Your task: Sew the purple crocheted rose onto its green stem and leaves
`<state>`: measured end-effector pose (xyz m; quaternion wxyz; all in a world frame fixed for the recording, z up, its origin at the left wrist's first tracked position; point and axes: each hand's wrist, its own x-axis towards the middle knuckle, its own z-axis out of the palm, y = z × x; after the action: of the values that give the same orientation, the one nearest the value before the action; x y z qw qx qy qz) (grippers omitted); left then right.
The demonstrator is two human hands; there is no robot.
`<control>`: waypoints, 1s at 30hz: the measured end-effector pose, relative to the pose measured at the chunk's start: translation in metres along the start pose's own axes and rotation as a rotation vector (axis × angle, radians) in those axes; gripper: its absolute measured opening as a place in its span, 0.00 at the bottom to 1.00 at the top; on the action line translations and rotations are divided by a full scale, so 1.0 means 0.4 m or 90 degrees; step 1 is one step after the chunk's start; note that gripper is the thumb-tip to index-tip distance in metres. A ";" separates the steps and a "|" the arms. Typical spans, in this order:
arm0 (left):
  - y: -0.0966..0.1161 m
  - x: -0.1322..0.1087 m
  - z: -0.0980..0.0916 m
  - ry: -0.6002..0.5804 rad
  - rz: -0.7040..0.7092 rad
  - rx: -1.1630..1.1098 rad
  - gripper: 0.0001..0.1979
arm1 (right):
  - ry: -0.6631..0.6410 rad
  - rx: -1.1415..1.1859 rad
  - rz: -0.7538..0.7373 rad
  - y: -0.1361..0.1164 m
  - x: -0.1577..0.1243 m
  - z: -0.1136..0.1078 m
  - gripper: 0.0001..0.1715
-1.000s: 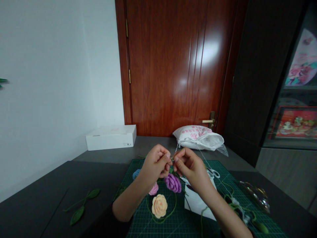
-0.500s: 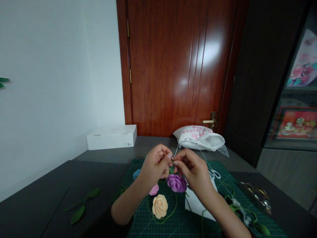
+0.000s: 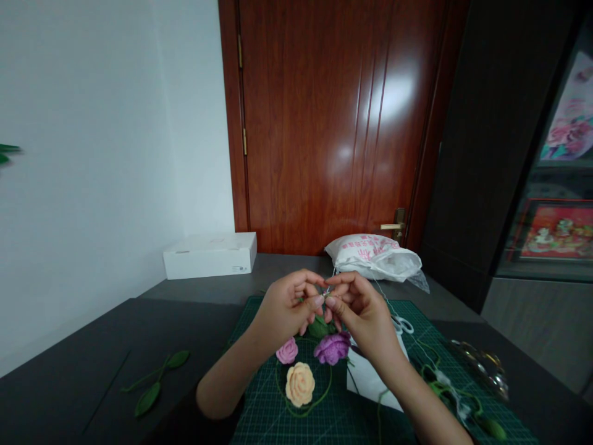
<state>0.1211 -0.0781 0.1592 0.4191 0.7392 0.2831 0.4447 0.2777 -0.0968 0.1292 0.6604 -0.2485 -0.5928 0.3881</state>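
Observation:
My left hand [image 3: 290, 304] and my right hand [image 3: 361, 309] meet above the mat, thumbs and fingers pinched close together. A thin strand of white yarn [image 3: 328, 289] shows between their fingertips; its ends and anything else in the pinch are too small to make out. Just below hang a purple crocheted rose [image 3: 332, 349] and a green leaf piece [image 3: 319, 327]; whether they join the strand is hidden by the fingers. Nearer me lie a pink rose [image 3: 287, 351] and a cream rose [image 3: 300, 384] with a green yarn stem looped around it.
A green cutting mat [image 3: 273, 426] covers the front table. White paper [image 3: 370, 383] and white-handled scissors [image 3: 404, 325] lie right, near a shiny clip [image 3: 482, 368]. Green leaves [image 3: 148, 398] lie left. A white box [image 3: 210, 256] and a printed bag [image 3: 365, 254] stand behind.
My fingertips have drawn closer together, and my right index finger has lifted to meet my left. The purple rose has turned and dropped slightly. More of the green leaf piece shows.

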 end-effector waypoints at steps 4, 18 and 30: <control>0.022 -0.004 -0.020 0.010 0.107 0.166 0.11 | -0.021 0.019 0.013 0.000 0.002 -0.004 0.18; 0.033 -0.011 -0.040 -0.051 0.291 0.413 0.06 | -0.102 -0.081 0.057 0.014 -0.010 -0.013 0.18; 0.024 -0.002 -0.027 -0.032 0.159 0.334 0.06 | -0.091 -0.017 0.094 0.010 0.000 -0.009 0.18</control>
<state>0.1115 -0.0794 0.1702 0.1628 0.8622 0.2849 0.3859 0.2803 -0.0941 0.1254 0.5827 -0.2722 -0.6235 0.4446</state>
